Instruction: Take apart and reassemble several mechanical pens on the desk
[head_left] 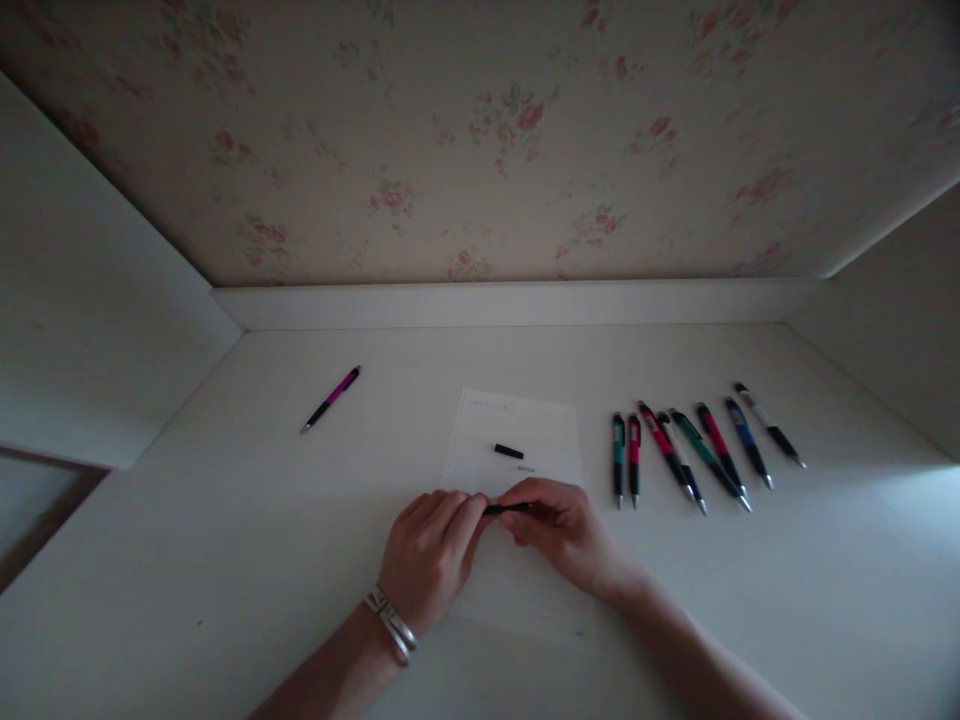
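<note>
Thin black piece point(507, 508) pinched by fingers of left hand point(429, 550) and right hand point(564, 530), held over white paper point(551, 425), short black tube point(509, 451) laid on the paper, pens point(718, 438) spread out at right

Slim black piece point(494, 510), ends hidden in left grip point(435, 545) and right grip point(559, 525) — writing point(487, 406) on sheet point(544, 430) illegibly small.

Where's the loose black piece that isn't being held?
In the head view, the loose black piece lies just right of centre on the pale sheet, beyond the right hand and beside a small greyish item.
</note>
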